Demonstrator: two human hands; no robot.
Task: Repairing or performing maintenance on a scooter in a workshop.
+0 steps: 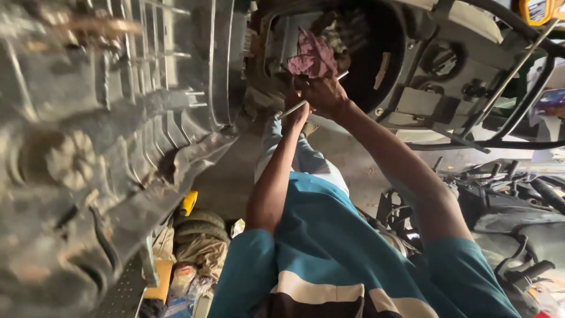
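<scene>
Both my arms reach up into a dark round opening [376, 65] in a vehicle's housing. My left hand [296, 116] is closed around the lower end of a thin metal rod [341, 75] that slants up to the right. Just above it, my right hand [323, 94] grips a crumpled pink rag [312, 56] and presses it against the parts inside the opening. The two hands touch each other. My teal short-sleeved shirt [329, 247] fills the lower middle of the view, and my knee in light blue cloth [309, 159] shows between my arms.
A large, dirty ribbed grey casing [118, 118] covers the whole left side. Below it lie a yellow object [188, 203], a tyre [200, 222] and bags [194, 277]. Black tube framing [518, 76] and dark machine parts [518, 206] crowd the right.
</scene>
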